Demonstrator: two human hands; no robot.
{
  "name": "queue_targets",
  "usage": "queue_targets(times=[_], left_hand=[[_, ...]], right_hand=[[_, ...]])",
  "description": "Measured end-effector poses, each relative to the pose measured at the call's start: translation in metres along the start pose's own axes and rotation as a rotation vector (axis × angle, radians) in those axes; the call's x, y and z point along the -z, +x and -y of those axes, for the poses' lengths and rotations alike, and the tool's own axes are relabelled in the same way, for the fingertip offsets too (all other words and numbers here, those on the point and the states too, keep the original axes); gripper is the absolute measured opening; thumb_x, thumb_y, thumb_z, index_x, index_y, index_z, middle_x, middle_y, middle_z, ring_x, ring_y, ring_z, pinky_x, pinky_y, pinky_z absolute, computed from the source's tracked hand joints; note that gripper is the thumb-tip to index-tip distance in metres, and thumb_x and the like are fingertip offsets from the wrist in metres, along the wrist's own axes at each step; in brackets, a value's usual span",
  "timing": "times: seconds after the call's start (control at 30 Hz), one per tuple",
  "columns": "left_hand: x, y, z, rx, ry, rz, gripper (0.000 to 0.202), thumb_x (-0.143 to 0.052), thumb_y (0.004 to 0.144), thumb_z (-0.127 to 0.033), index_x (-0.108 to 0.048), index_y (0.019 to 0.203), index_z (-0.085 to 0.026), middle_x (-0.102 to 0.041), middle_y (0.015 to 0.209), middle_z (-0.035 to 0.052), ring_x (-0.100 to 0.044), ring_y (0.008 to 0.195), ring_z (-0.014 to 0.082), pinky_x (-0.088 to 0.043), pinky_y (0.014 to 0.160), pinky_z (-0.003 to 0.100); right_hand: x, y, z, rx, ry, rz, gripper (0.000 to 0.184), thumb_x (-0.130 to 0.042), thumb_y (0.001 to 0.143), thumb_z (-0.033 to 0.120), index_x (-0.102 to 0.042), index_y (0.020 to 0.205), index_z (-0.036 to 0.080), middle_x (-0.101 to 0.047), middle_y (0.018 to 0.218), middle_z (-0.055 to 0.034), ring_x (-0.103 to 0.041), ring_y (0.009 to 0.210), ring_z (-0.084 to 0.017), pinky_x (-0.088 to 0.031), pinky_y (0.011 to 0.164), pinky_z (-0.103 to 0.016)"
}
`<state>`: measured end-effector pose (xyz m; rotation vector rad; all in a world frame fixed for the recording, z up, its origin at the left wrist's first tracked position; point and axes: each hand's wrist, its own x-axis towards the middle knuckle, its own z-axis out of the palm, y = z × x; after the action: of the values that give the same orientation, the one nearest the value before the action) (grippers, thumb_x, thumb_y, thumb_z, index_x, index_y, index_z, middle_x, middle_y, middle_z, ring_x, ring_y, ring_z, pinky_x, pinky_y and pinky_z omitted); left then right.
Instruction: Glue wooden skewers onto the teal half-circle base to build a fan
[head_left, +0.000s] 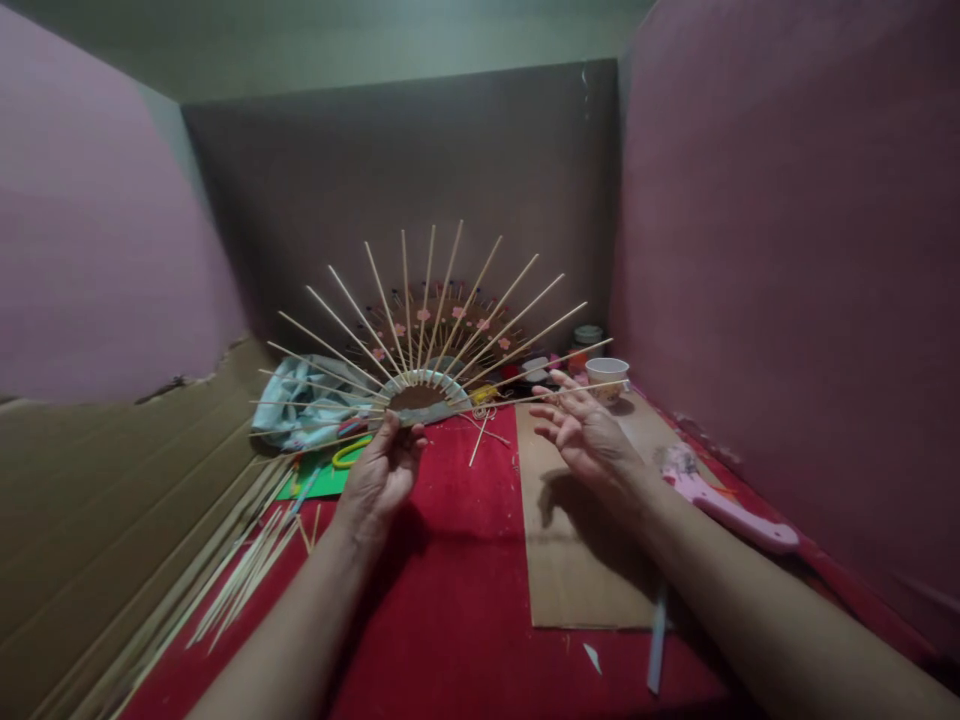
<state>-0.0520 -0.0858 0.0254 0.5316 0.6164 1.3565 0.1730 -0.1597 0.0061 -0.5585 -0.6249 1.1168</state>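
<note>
A fan-shaped frame of thin wooden sticks spreads out from a half-round base [429, 411] with a whitish rim. My left hand [382, 472] grips the base at its lower left edge, thumb on the near side, and holds it up above the red cloth. To the right, my right hand [589, 435] is raised palm up with its fingers apart, beside the lowest right-hand stick [510, 402]. That stick's outer part crosses by the fingertips; whether they touch it I cannot tell. Behind the sticks stands a brown half-round piece [472, 335] decorated with pink flowers.
Loose sticks [244, 580] lie at the left by a cardboard wall [112, 510]. A green sheet [322, 483] and bluish cloth [300, 395] are behind them. On the right are a cardboard sheet [585, 590], a white cup [606, 378], a pink-handled tool [735, 510] and a glue stick [657, 645].
</note>
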Motion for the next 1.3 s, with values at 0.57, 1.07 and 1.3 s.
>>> queue_targets(times=[0.57, 1.07, 1.3], left_hand=[[0.001, -0.002, -0.001, 0.042, 0.009, 0.012, 0.033, -0.04, 0.094, -0.011, -0.059, 0.068, -0.014, -0.064, 0.055, 0.0002, -0.061, 0.046, 0.0105, -0.048, 0.043, 0.018], [0.01, -0.004, -0.012, 0.044, -0.143, 0.291, 0.041, -0.029, 0.098, -0.017, -0.064, 0.078, -0.014, -0.069, 0.066, 0.0009, -0.057, 0.044, 0.0079, -0.046, 0.039, 0.017], [0.003, -0.013, -0.002, 0.131, -0.022, 0.235, 0.04, -0.03, 0.098, -0.014, -0.065, 0.078, -0.013, -0.067, 0.062, 0.002, -0.056, 0.041, 0.0087, -0.044, 0.036, 0.017]], right_hand=[[0.004, 0.003, 0.023, -0.088, 0.29, 0.072, 0.016, -0.069, 0.071, 0.005, -0.059, 0.067, 0.016, -0.053, 0.055, 0.0054, -0.045, 0.045, -0.004, -0.032, 0.039, -0.014], [0.022, 0.022, 0.067, 0.234, 0.388, -0.178, 0.027, -0.047, 0.093, 0.017, -0.052, 0.068, 0.025, -0.068, 0.062, 0.001, -0.068, 0.072, -0.012, -0.059, 0.069, -0.024], [-0.022, -0.015, 0.01, 0.129, -0.178, 0.389, 0.034, -0.076, 0.065, 0.01, -0.065, 0.096, 0.021, -0.07, 0.103, -0.0037, -0.065, 0.097, -0.018, -0.048, 0.095, -0.037]])
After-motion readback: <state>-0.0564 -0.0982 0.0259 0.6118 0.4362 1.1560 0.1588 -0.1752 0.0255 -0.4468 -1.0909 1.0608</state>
